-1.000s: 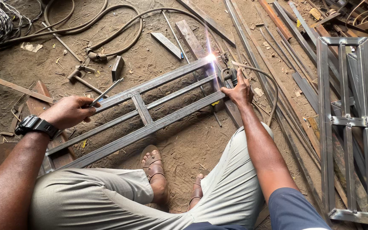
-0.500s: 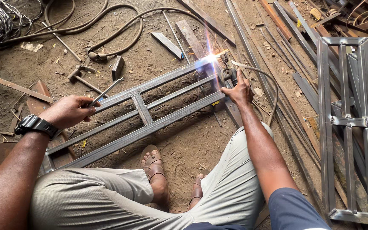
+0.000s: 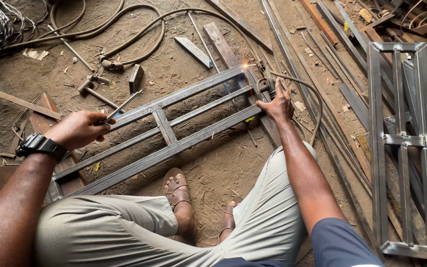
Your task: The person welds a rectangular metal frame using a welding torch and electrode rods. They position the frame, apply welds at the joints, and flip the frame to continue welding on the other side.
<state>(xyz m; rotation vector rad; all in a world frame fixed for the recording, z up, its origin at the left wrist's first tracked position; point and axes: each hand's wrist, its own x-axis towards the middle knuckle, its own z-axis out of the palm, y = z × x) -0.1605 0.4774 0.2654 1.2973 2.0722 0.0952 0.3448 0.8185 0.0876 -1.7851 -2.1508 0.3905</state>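
Here, the person squats over a long steel frame (image 3: 174,131) lying on the dirt floor (image 3: 223,168), its far end pointing toward one o'clock. The right hand (image 3: 277,105) is clenched around a welding electrode holder (image 3: 267,86), and a small orange spark (image 3: 246,65) glows at the frame's far corner, at about twelve o'clock from that hand. The left hand (image 3: 77,129), at nine o'clock, is closed on a thin metal rod (image 3: 121,107) and rests against the frame's near rail.

The hands are bare, so spatter from the arc could burn the right hand, which sits just beside the glow. The sandalled foot (image 3: 178,194) lies close under the frame at six o'clock, and hot droplets or a shifting frame could catch the toes. The welding cable (image 3: 308,96) loops past the right wrist toward three o'clock; a snag there could jerk the holder off the joint. A chipping hammer (image 3: 92,89) and loose steel offcuts lie near the frame at ten o'clock, easy to stumble on.
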